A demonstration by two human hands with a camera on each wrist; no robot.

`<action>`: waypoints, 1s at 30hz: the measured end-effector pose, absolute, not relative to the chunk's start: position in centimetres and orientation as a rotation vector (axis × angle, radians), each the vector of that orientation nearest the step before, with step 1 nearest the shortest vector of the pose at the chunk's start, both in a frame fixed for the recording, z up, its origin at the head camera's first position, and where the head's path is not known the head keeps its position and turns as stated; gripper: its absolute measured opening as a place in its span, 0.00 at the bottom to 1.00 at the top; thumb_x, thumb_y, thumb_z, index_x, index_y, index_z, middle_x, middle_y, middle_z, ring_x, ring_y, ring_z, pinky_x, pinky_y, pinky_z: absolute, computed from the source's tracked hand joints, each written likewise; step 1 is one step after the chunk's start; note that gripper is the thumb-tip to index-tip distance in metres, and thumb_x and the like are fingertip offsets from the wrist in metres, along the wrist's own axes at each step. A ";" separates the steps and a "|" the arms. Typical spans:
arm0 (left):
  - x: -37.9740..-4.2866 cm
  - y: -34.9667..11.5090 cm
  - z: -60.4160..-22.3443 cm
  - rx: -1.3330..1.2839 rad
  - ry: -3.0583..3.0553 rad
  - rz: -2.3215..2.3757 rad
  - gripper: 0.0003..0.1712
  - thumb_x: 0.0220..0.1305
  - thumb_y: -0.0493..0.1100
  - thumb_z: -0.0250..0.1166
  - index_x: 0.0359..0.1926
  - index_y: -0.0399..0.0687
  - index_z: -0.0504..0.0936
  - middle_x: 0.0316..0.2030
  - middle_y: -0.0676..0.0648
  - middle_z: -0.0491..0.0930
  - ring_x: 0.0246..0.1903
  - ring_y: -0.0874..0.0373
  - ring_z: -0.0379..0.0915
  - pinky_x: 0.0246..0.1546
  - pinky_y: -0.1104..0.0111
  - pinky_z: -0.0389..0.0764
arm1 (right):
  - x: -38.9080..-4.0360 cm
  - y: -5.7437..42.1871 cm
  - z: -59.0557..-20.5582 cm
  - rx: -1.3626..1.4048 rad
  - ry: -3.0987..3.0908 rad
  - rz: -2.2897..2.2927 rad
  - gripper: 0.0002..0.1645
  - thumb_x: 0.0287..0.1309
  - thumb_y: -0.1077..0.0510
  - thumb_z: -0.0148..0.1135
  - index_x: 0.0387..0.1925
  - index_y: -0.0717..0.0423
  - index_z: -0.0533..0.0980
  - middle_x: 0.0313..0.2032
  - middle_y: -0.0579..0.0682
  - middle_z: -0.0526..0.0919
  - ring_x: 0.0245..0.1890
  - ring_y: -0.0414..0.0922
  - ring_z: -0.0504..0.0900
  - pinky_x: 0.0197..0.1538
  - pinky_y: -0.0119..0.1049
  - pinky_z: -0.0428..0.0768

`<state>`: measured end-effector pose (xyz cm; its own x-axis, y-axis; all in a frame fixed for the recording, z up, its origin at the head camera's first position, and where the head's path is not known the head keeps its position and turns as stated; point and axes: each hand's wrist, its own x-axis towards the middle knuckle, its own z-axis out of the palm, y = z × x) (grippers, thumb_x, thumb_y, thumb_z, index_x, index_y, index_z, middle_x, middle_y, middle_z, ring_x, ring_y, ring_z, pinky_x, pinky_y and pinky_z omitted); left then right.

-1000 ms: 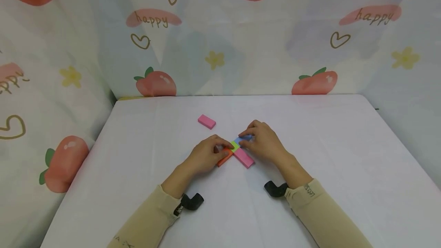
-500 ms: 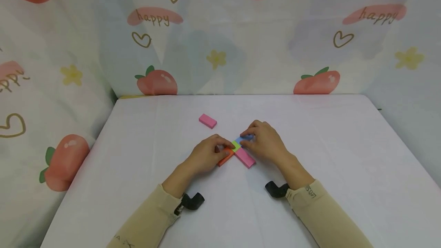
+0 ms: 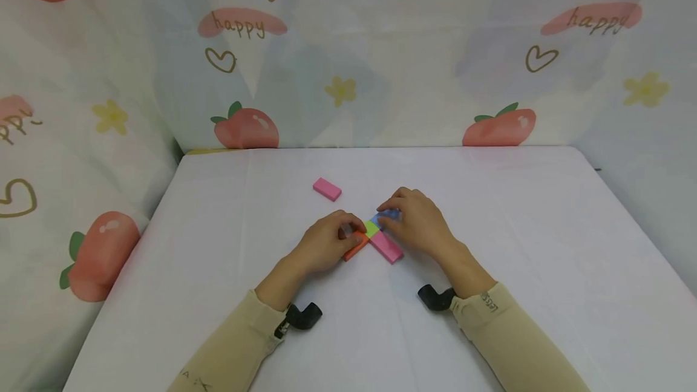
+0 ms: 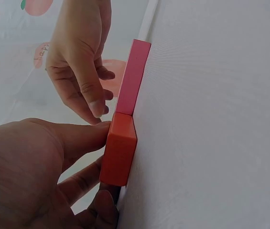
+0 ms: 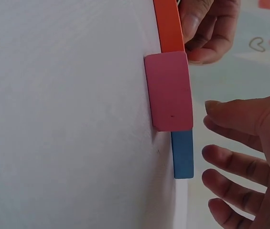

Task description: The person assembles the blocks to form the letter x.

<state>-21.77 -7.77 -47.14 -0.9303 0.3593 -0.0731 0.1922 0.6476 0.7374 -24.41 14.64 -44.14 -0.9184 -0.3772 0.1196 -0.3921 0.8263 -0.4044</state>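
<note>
Several coloured wooden blocks lie flat against one another on the white table. A small green piece [image 3: 371, 229] sits at their meeting point. Toward the left runs an orange block [image 3: 355, 248], which my left hand [image 3: 325, 241] pinches, thumb on the near side and fingers beyond. A pink block [image 3: 386, 248] extends toward the front right. At the back right is a blue block [image 5: 182, 155]; over it hovers my right hand [image 3: 423, 221], fingers spread and loosely bent, with a gap to the block in the right wrist view. The green piece is hidden in both wrist views.
Another pink block [image 3: 327, 189] lies alone farther back on the white tablecloth [image 3: 490, 198]. A patterned fabric backdrop [image 3: 348, 47] rises behind the table and along its sides. Black curved wrist mounts [image 3: 305, 317] stick out from both sleeves.
My right hand's fingers have lifted slightly off the blue block. The left hand stays on the orange block, and the blocks keep their arrangement. The head view shifts a little.
</note>
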 end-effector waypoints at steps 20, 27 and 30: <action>-22.0 -7.9 -47.3 0.452 2.638 1.150 0.08 0.72 0.51 0.67 0.50 0.63 0.85 0.43 0.59 0.80 0.37 0.58 0.73 0.35 0.66 0.74 | -23.7 14.9 -42.7 0.639 -3.007 0.792 0.18 0.66 0.49 0.69 0.54 0.50 0.86 0.53 0.51 0.82 0.54 0.53 0.78 0.56 0.52 0.79; -22.2 -7.8 -47.4 0.457 2.634 1.146 0.09 0.72 0.52 0.67 0.50 0.65 0.85 0.43 0.59 0.79 0.37 0.58 0.74 0.35 0.66 0.75 | -23.3 15.4 -42.6 0.714 -3.063 0.775 0.19 0.65 0.53 0.69 0.56 0.49 0.86 0.57 0.51 0.80 0.59 0.54 0.77 0.61 0.55 0.78; -22.2 -7.9 -47.4 0.452 2.644 1.144 0.08 0.71 0.52 0.67 0.49 0.64 0.84 0.42 0.59 0.79 0.37 0.58 0.74 0.35 0.66 0.74 | -23.1 15.3 -42.8 0.771 -3.087 0.766 0.19 0.63 0.55 0.69 0.56 0.47 0.86 0.58 0.50 0.79 0.60 0.54 0.76 0.61 0.54 0.78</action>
<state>-22.18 -7.86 -47.36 -0.9274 0.3649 -0.0825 0.1897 0.6489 0.7369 -23.10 15.31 -42.82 -0.8811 -0.4728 -0.0131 -0.4119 0.7805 -0.4703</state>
